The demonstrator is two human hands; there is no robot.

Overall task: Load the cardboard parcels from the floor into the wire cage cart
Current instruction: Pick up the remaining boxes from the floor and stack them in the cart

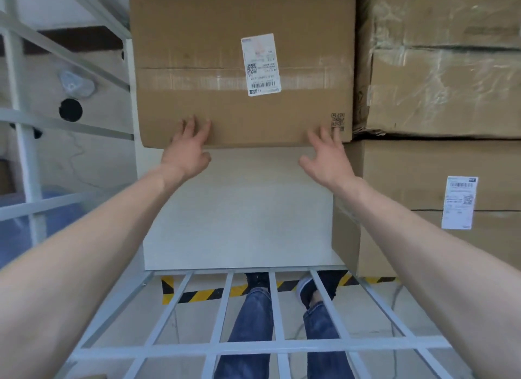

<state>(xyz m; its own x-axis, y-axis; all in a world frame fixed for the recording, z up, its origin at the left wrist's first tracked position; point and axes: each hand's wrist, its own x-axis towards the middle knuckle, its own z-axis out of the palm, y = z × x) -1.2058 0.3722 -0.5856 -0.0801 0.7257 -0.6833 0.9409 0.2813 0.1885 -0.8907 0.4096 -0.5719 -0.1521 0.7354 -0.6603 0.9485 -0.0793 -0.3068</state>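
Head view: left hand (186, 154), right hand (328, 160), fingers apart, are touching one brown cardboard parcel (197, 40) in grey wire cage cart (197, 349); two stacked brown cardboard boxes (439, 74) sitting beside.

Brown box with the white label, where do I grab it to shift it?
Take the brown box by its near lower edge, a hand toward each corner, coming from the front. Its right side looks tight against the taped boxes and its left close to the cage post, leaving little finger room. Left hand and right hand lie open there.
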